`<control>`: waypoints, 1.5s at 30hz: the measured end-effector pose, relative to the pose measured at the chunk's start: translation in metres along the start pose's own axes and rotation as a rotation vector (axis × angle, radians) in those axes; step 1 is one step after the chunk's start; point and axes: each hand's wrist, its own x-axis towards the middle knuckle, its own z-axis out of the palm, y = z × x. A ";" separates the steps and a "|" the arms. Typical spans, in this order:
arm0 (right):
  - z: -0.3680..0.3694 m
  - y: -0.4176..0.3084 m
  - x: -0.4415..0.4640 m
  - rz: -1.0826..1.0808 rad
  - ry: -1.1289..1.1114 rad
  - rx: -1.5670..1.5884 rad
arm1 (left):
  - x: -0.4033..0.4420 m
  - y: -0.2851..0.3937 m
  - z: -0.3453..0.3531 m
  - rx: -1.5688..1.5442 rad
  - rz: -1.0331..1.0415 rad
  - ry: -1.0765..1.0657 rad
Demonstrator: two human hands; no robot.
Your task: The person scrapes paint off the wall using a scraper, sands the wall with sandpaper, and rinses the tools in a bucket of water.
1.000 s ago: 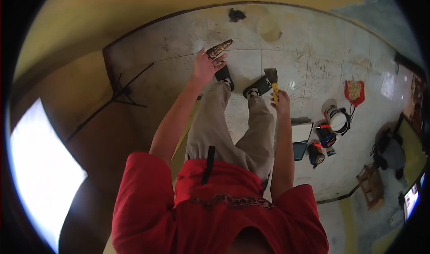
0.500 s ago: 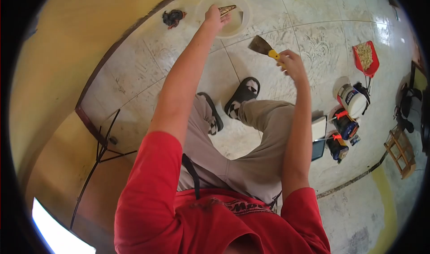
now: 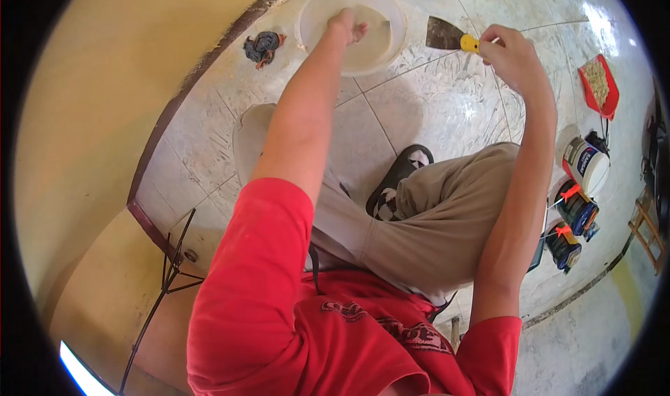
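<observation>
My left hand (image 3: 349, 28) is inside the rim of a round, whitish translucent tub (image 3: 303, 29) on the floor. Its fingers look curled, and whatever they may hold is hidden from view. A flat, pale piece with a dark edge (image 3: 386, 28) shows inside the tub, to the right of that hand. My right hand (image 3: 511, 54) grips the yellow handle of a putty knife (image 3: 444, 34), held above the tiles with its wide, stained blade pointing left toward the tub.
A crumpled dark rag (image 3: 263, 48) lies left of the tub. To the right are a red dustpan (image 3: 599, 92) with pale debris, a white paint bucket (image 3: 586, 164) and dark containers (image 3: 576, 207) with orange-handled tools. A black stand (image 3: 167, 277) is by the wall.
My left hand has gone down into the tub, and the pointed, brownish piece it held is out of sight. My right hand has moved right and up with the putty knife. My legs are bent more.
</observation>
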 end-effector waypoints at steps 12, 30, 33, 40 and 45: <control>-0.002 0.000 -0.009 0.006 0.025 0.012 | -0.052 -0.012 0.006 -0.160 0.218 0.111; -0.005 -0.005 -0.013 -0.067 0.080 -0.085 | -0.029 -0.015 0.003 -0.001 0.284 -0.110; 0.005 -0.003 -0.002 -0.137 0.061 -0.138 | -0.015 -0.023 0.003 0.219 0.303 -0.417; 0.018 -0.045 0.015 -0.190 0.119 -0.274 | -0.159 0.000 -0.037 0.878 1.465 -0.162; 0.019 -0.070 0.013 -0.049 0.087 -0.273 | -0.253 0.035 -0.101 0.600 1.542 -0.262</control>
